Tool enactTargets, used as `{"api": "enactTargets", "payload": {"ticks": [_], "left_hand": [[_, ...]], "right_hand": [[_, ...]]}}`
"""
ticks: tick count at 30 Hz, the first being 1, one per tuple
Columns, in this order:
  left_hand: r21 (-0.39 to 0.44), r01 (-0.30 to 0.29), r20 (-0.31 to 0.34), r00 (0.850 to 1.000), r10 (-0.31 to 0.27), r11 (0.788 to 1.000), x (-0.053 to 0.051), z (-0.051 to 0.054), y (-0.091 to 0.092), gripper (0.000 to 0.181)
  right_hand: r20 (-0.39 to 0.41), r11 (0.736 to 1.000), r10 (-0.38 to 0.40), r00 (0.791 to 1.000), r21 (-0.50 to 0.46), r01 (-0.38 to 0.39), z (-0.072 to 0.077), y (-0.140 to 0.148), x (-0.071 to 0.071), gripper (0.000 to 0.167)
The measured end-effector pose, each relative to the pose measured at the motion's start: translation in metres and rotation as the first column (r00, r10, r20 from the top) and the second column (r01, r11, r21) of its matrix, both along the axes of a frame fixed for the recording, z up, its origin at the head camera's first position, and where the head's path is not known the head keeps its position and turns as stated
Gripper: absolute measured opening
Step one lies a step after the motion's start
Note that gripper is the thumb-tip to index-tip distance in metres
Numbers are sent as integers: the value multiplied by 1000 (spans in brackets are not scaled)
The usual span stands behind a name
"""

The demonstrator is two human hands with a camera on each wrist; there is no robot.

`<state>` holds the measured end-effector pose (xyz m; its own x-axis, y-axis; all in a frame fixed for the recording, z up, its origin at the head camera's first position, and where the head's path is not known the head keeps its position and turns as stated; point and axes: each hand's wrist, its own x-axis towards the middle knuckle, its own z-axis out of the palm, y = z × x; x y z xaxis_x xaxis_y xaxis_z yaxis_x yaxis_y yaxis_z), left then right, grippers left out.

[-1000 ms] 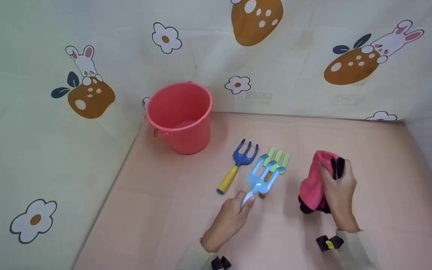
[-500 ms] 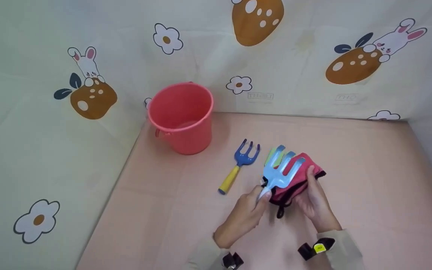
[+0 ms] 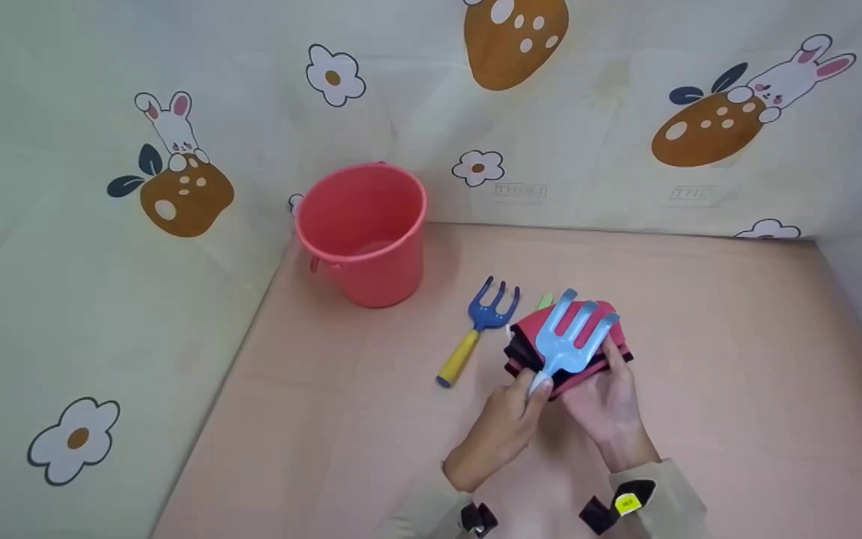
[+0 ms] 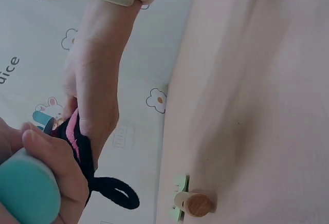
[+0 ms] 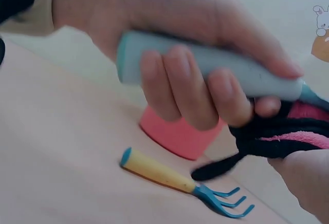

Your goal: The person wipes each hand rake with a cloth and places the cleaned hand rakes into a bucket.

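Note:
My left hand (image 3: 502,427) grips the pale handle (image 5: 205,64) of a light blue three-pronged garden fork (image 3: 567,353), its prongs pointing up and away. Behind and under the fork head, my right hand (image 3: 614,412) holds a folded pink cloth (image 3: 534,326) with black edging, thumb along its near right side. A black hanging loop (image 4: 117,192) dangles from the cloth. The fork head lies over the cloth; whether they touch is hard to tell. Most of the right hand's fingers are hidden beneath the cloth.
A blue fork with a yellow handle (image 3: 461,359) lies left of the hands. Beyond it stands a red bucket (image 3: 382,284). A green fork (image 3: 545,301) lies mostly hidden behind the cloth, its wooden handle end (image 4: 199,204) showing. Printed walls (image 3: 588,202) bound the back and sides.
My right hand has brought the cloth leftward, under the fork, and turned palm up. The cloth now looks more folded. My left hand has shifted slightly right with the fork.

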<state>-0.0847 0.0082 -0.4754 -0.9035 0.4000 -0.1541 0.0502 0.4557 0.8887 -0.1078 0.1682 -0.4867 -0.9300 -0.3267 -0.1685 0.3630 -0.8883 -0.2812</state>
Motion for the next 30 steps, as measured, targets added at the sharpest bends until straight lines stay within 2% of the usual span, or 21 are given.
{"api": "enactTargets", "payload": {"ticks": [3,9,13,19,25,28,30], "left_hand": [[-76,-20,5,1000,20,997,0,2,1,37],[-179,-22,48,998,31,984,1,7,3,48],[-197,-9,87,996,27,980,0,10,1,43],[-184,9,107,994,10,983,-1,12,-3,33],[-170,51,78,996,-38,984,-1,11,-9,41],[-164,58,93,995,-44,985,-2,10,-12,38],[-153,57,121,992,-38,987,-1,10,-15,36]], "right_hand": [[10,1000,-22,1000,-5,22,2,-3,2,56],[49,992,-82,995,-91,86,5,-2,3,60],[64,987,-98,993,-124,105,5,1,3,61],[68,988,-130,989,-76,135,9,7,0,61],[-4,988,-153,988,-35,153,13,18,-4,54],[-73,991,-137,988,-14,136,15,24,-7,47],[-130,992,-112,985,51,120,17,27,-9,44]]}}
